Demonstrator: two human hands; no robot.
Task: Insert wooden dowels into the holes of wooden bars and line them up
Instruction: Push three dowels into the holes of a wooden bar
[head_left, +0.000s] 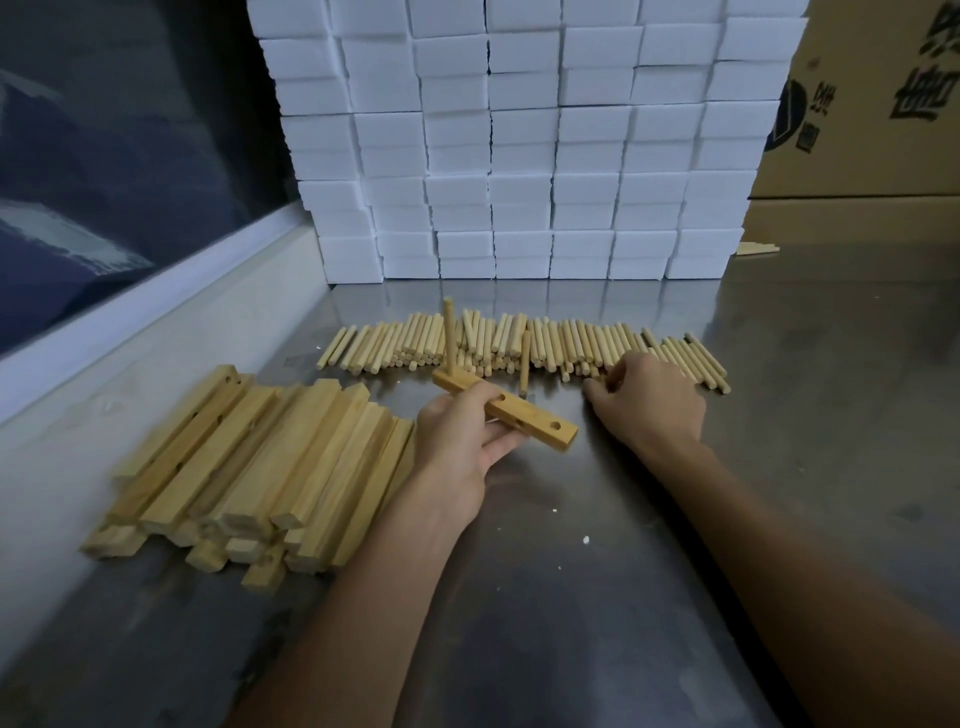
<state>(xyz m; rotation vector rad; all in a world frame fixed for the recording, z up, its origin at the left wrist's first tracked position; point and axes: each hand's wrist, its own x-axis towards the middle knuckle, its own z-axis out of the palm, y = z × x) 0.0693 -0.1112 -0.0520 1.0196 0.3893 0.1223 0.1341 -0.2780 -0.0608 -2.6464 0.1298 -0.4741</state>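
Fingers of the left hand (462, 441) curl under and around a wooden bar (506, 410), gripping it above the steel table (623, 519); the right hand (647, 402) rests at the row's near edge, fingers curled at the dowels, though whether they pinch one I cannot tell. White foam blocks (519, 145) are stacked like a wall behind, beside a cardboard box (872, 104). A heap of bars (249, 462) lies left of the hands. The row of loose dowels (519, 345) stretches across the table beyond them. One dowel (449, 338) stands upright in the held bar's far hole; another dowel (524, 366) stands just behind the bar. Two holes nearer the bar's right end show open.
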